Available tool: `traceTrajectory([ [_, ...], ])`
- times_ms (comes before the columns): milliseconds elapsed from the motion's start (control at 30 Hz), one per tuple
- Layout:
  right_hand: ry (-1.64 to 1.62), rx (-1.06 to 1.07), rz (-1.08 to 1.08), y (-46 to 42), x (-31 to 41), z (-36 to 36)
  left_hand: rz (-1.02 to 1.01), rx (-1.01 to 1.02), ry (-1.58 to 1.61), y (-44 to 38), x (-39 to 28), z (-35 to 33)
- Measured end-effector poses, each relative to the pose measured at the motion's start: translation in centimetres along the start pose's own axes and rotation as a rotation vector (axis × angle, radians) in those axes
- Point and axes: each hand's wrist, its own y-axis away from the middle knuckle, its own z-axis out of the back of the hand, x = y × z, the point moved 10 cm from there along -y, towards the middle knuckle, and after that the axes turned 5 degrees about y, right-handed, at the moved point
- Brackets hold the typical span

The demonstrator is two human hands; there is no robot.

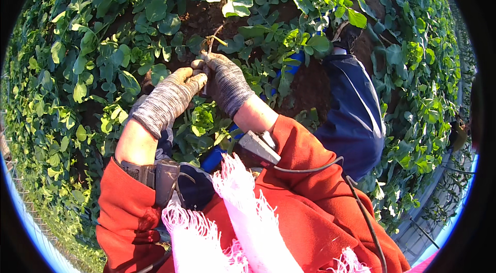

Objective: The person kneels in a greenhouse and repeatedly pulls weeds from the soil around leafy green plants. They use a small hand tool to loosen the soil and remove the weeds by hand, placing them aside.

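My left hand (168, 96) and my right hand (224, 79), both in grey knitted gloves with soiled fingers, meet at the upper middle of the view. My right fingers are closed around a thin brown plant stem (211, 43), whose upper end sticks out above them with a short cut yellow-green stub. The left fingertips touch or nearly touch the right ones; what lies between them is partly hidden. Leafy green plants and bare brown soil (193, 19) lie just beyond the hands.
Dense leafy plants (97, 56) surround me. A blue pipe or hose (296, 61) runs between them, partly covered by leaves. My bent leg in dark blue trousers (352, 118) is at the right. Black devices with cables sit on both forearms, and a pink fringed scarf (248, 218) hangs down in front.
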Motion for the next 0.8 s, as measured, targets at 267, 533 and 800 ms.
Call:
traceTrajectory([
  [267, 1.405, -0.083, 0.308, -0.9, 6.0, 4.2, 0.138, -0.047, 0.543, 0.9, 0.9, -0.6],
  [533, 2.288, -0.394, -0.226, -7.3, 10.9, 17.9, 0.080, -0.144, 0.199, 2.3, -0.4, 3.5],
  [800, 2.392, -0.546, -0.080, -10.6, 11.9, 17.0, 0.060, -0.203, 0.248, 4.4, -1.1, 4.5],
])
